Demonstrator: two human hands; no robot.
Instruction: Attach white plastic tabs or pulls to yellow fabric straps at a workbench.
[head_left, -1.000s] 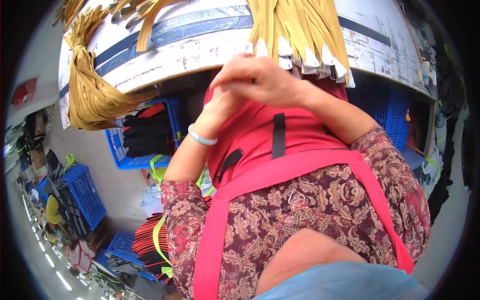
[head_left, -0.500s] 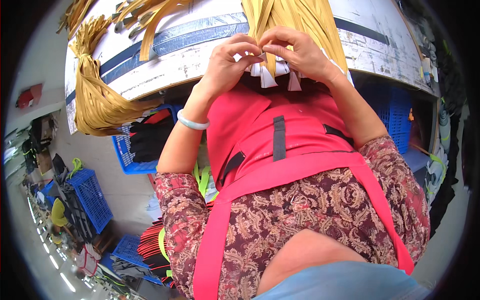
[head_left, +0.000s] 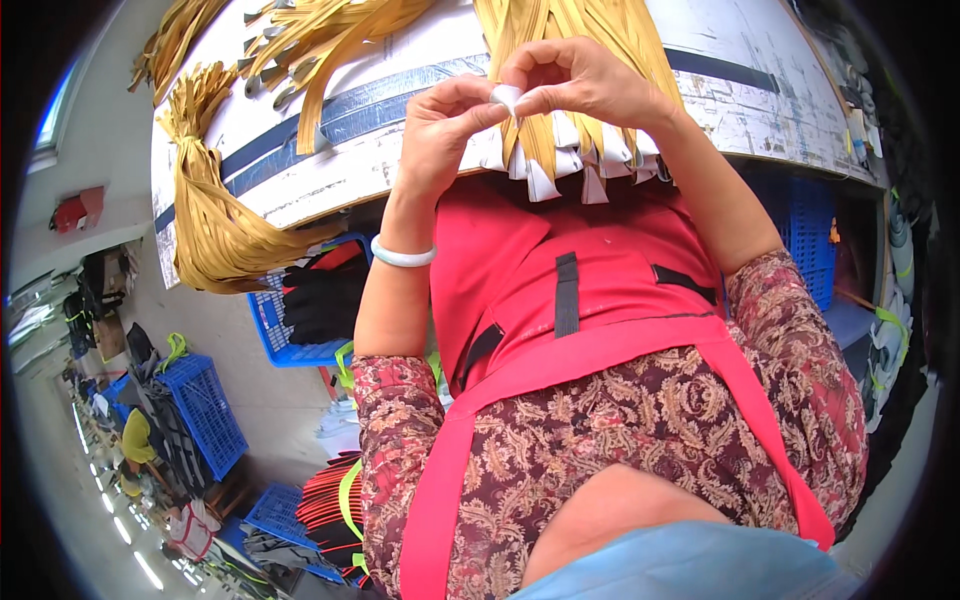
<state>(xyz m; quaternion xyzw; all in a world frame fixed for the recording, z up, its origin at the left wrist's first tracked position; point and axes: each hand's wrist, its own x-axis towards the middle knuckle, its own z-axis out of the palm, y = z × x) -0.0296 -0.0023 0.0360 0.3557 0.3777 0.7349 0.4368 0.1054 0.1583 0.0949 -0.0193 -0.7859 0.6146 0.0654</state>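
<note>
Both my hands meet over the table's near edge, at the ends of a bunch of golden-yellow strips (head_left: 630, 30) that look like zipper tape. My left hand (head_left: 438, 130) pinches a small white tab (head_left: 506, 97) between thumb and forefinger. From the other side my right hand (head_left: 600, 88) pinches the same tab, its forefinger curled above the thumb. The tab looks folded to a point; whether it joins a strip is hidden by the fingers. Below the hands, other strips end in white tabs (head_left: 541, 184) that hang over the edge.
A tied bundle of golden strips (head_left: 205, 215) droops off the table's left corner. More loose strips (head_left: 330, 40) with grey ends lie at the far left of the white, worn table (head_left: 370, 140). Blue crates (head_left: 205, 415) stand on the floor at left; another blue crate (head_left: 805, 235) sits under the table at right.
My hands now hold a white tab raised clear of the hanging ends, more of which show below. The whole view has shifted slightly, with the table lower and further right.
</note>
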